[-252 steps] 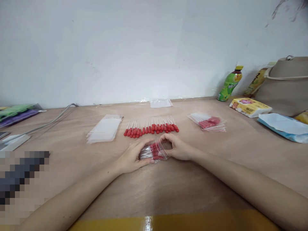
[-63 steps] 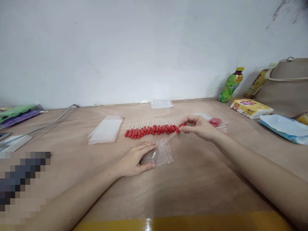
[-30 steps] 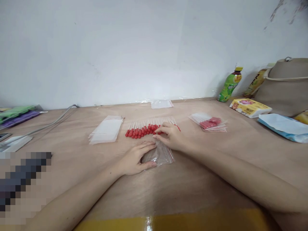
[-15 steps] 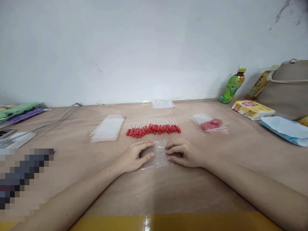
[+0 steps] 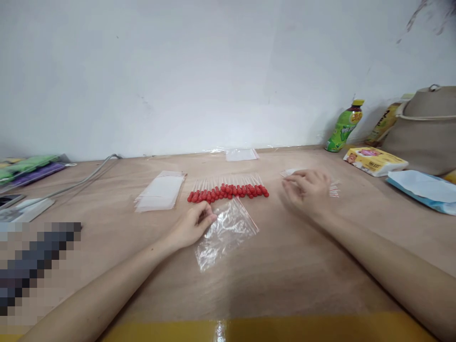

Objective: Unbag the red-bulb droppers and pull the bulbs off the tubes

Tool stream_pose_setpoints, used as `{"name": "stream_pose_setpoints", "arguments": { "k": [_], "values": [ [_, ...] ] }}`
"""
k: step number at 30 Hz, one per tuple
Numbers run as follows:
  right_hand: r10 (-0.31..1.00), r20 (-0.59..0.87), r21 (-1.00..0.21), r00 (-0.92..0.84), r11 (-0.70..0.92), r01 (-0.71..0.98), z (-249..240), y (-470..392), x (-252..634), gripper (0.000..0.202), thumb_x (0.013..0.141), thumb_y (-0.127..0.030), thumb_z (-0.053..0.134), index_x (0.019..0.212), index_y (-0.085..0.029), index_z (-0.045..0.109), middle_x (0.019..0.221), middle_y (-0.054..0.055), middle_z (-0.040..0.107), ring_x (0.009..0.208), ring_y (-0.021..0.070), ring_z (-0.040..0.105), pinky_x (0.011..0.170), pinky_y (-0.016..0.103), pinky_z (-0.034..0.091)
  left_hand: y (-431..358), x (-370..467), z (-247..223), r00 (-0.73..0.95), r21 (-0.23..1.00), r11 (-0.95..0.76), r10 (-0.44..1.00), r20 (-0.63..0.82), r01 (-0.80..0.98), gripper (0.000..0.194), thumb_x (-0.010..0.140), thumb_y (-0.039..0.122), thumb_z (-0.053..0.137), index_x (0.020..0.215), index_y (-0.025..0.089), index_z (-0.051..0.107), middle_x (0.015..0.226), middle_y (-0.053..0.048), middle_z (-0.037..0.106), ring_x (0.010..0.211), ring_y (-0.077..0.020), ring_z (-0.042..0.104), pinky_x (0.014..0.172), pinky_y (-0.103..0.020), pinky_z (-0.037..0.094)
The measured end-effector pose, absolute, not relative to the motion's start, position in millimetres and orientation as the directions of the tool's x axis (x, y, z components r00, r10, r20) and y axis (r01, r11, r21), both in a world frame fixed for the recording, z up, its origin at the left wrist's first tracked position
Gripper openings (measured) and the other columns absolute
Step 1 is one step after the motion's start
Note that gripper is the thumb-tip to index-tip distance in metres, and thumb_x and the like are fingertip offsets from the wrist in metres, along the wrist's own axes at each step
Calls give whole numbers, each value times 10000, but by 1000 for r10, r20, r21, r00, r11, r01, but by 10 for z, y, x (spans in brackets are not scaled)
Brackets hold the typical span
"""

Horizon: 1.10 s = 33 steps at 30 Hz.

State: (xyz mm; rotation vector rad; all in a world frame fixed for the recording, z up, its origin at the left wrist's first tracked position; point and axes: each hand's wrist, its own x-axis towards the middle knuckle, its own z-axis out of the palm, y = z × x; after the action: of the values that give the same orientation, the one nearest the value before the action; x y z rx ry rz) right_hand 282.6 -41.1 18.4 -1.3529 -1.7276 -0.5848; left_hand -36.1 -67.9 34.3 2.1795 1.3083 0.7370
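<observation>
My left hand (image 5: pixel 195 223) is closed in a pinch on the edge of a clear zip bag (image 5: pixel 228 228), which lies slanted on the table. My right hand (image 5: pixel 308 192), blurred by motion, is over the pile of small bags (image 5: pixel 334 190) at the right and hides most of it; whether its fingers hold anything does not show. Behind the clear bag lies a row of red-tipped sticks (image 5: pixel 228 191), tips toward me. To their left is a stack of flat whitish bags (image 5: pixel 162 190).
Another small stack of bags (image 5: pixel 242 154) lies near the wall. At the right are a green bottle (image 5: pixel 345 128), a yellow tissue pack (image 5: pixel 374 160), a blue-white packet (image 5: pixel 423 190) and a beige bag (image 5: pixel 423 133). A grey cable (image 5: pixel 85 179) and colored packs (image 5: pixel 33 168) are at the left.
My right hand has left the clear bag and moved right and away from me, over the bag pile. The clear bag has turned and spread out, with my left hand now pinching its edge.
</observation>
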Motion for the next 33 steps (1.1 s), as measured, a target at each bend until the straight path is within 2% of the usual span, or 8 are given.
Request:
{"name": "stream_pose_setpoints", "arguments": {
  "k": [4,7,11,18,22,26,29,33],
  "values": [
    [708,656,-283,262,-91,955,231,-175,3324,329,780,-406,501,970,-184,652,1096,112,603,1000,295,525,886,480,296,-495,-579,544,165,821,-321,947,276,472,282,755,447,544,759,180,454,595,45,456,480,-79,398,466,-190,320],
    [851,419,-323,317,-187,928,214,-71,3580,469,764,-485,485,1095,-175,607,1062,122,626,970,305,556,807,428,392,-273,-866,706,-111,905,-158,970,218,394,327,675,459,603,732,180,443,577,49,470,446,-72,389,450,-190,318],
    [906,276,-340,322,-221,914,163,-3,3697,485,720,-427,545,1114,-150,603,1039,118,643,951,297,580,749,360,440,-44,-1297,688,-433,794,74,867,248,603,178,746,338,527,778,176,462,703,20,560,557,-91,479,540,-203,368],
    [858,410,-345,308,-167,924,115,16,3704,226,740,-183,473,816,-140,681,822,130,675,809,280,614,699,359,432,10,-1690,481,-554,612,307,790,263,728,260,612,244,648,778,174,461,659,7,499,659,-195,490,636,-308,364],
    [743,577,-420,339,-87,903,154,2,3701,233,788,-201,434,824,-141,657,782,125,667,754,250,608,684,359,436,-36,-1653,545,-553,550,295,736,390,781,320,658,333,635,868,171,456,859,-46,502,914,-276,471,808,-416,346],
    [622,727,-427,291,78,901,293,-125,3435,291,860,-266,372,1010,-152,594,950,104,650,874,212,598,775,344,451,-84,-1433,600,-434,451,145,631,644,881,337,720,367,586,952,151,473,926,-77,493,1019,-294,418,896,-468,296],
    [531,847,-330,20,495,804,334,-361,2987,216,855,-249,430,980,-198,598,924,78,658,878,205,610,789,351,474,-167,-1144,600,-230,385,-121,628,744,915,293,765,353,549,964,148,488,919,-72,521,919,-237,471,839,-393,367],
    [414,801,-174,-432,852,494,165,-716,2325,270,837,-132,441,1060,-221,565,1017,71,637,973,175,585,839,333,483,-447,-678,600,95,369,-507,677,729,779,177,819,308,503,956,197,502,965,-42,554,931,-188,509,807,-307,412]
  ]
}}
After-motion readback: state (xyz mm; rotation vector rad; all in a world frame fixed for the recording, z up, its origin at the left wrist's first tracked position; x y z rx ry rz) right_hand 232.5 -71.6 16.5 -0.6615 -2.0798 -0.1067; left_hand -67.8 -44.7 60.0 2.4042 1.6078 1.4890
